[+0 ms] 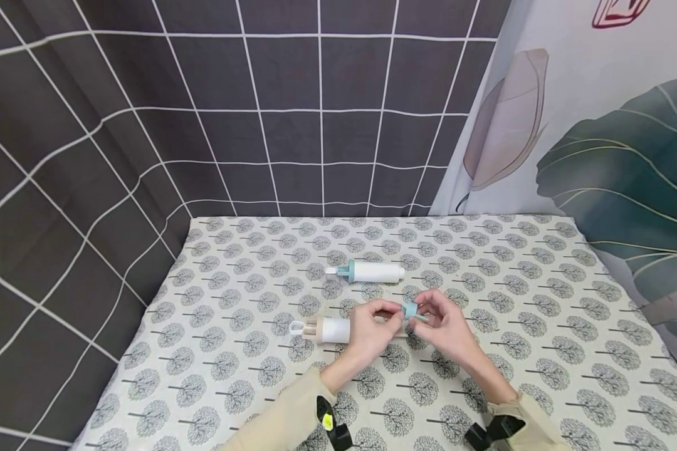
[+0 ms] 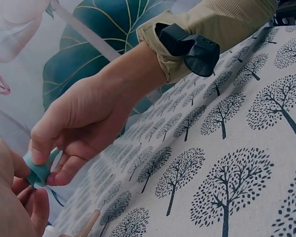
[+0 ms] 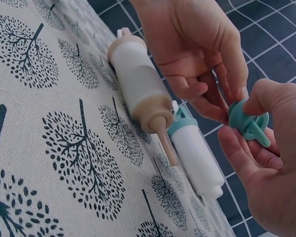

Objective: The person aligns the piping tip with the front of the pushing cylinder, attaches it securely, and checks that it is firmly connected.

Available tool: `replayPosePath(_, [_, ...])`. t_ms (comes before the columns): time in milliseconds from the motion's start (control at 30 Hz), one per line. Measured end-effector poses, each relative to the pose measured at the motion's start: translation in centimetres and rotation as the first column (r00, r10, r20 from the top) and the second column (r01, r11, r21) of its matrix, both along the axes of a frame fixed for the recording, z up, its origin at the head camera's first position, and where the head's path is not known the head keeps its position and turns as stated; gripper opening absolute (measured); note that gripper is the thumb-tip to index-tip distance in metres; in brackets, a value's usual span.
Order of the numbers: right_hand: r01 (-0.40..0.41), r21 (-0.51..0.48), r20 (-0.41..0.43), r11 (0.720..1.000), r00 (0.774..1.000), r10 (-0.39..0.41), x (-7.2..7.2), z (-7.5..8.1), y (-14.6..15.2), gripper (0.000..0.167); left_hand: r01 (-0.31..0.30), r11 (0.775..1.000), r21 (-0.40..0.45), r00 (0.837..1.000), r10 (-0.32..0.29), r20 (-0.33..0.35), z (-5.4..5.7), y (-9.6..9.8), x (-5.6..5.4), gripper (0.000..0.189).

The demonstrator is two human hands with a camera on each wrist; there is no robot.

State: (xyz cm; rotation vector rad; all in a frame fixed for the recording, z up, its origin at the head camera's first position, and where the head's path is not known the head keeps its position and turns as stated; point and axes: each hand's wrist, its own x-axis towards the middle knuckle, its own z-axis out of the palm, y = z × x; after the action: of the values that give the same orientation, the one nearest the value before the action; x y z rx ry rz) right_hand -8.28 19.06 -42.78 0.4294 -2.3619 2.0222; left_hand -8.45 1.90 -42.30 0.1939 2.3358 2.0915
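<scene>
Over the front middle of the table, both hands meet at a small teal cap with a thin spout (image 3: 249, 121). My right hand (image 1: 448, 329) pinches it, thumb on top and fingers below, as the right wrist view shows. My left hand (image 1: 369, 332) holds its other side with the fingertips. Under the left hand lies a white tube with beige ends (image 1: 334, 330), partly hidden in the head view; its beige nozzle (image 3: 166, 143) shows in the right wrist view. Farther back lies a white tube with a teal end (image 1: 375, 272), its bare white tip pointing right.
A tree-print cloth (image 1: 231, 363) covers the table. Behind and to the left hangs a dark grid-patterned curtain (image 1: 282, 138). On the right hangs a pale curtain with leaf prints (image 1: 508, 125). Black wrist cameras (image 1: 338, 429) sit at both cuffs.
</scene>
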Motion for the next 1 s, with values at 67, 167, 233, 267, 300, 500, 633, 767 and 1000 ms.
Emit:
replayPosePath(67, [-0.009, -0.001, -0.015, 1.000, 1.000, 0.009, 0.02, -0.05, 0.01, 0.031, 0.004, 1.000, 0.002, 1.000, -0.004, -0.003, -0.01, 0.02, 0.04, 0.011])
replayPosePath(167, [-0.018, -0.003, -0.027, 1.000, 0.999, 0.018, 0.00, -0.05, 0.05, 0.031, 0.006, 1.000, 0.006, 1.000, -0.006, 0.000, -0.05, -0.02, 0.04, 0.011])
replayPosePath(233, [-0.024, -0.002, -0.028, 1.000, 0.999, 0.024, -0.03, -0.04, 0.09, 0.031, 0.009, 1.000, 0.012, 1.000, -0.009, 0.008, -0.07, -0.07, 0.03, 0.010])
replayPosePath(267, [-0.026, -0.001, -0.025, 1.000, 0.999, 0.026, -0.04, -0.04, 0.11, 0.031, 0.010, 1.000, 0.014, 1.000, -0.010, 0.011, -0.08, -0.09, 0.02, 0.010])
replayPosePath(300, [-0.029, -0.002, -0.022, 1.000, 0.999, 0.029, -0.06, -0.05, 0.13, 0.031, 0.012, 1.000, 0.017, 1.000, -0.012, 0.011, -0.08, -0.12, 0.02, 0.010])
replayPosePath(500, [-0.056, -0.010, -0.036, 0.998, 0.998, 0.055, -0.23, -0.13, 0.22, 0.033, 0.020, 0.999, 0.030, 1.000, -0.020, 0.000, -0.10, -0.24, 0.04, 0.010])
replayPosePath(633, [-0.060, -0.004, -0.042, 0.998, 0.997, 0.060, -0.24, -0.13, 0.21, 0.034, 0.021, 0.998, 0.055, 1.000, -0.022, 0.010, -0.08, -0.24, 0.11, 0.009])
replayPosePath(767, [-0.052, 0.012, -0.033, 0.999, 0.998, 0.052, -0.19, -0.08, 0.18, 0.035, 0.019, 0.997, 0.072, 0.999, -0.021, 0.026, -0.21, -0.19, 0.08, 0.008])
replayPosePath(1000, [-0.059, -0.018, -0.002, 0.998, 0.998, 0.059, -0.25, -0.10, 0.17, 0.035, 0.019, 1.000, 0.020, 0.997, -0.018, -0.070, -0.62, -0.18, -0.02, 0.008])
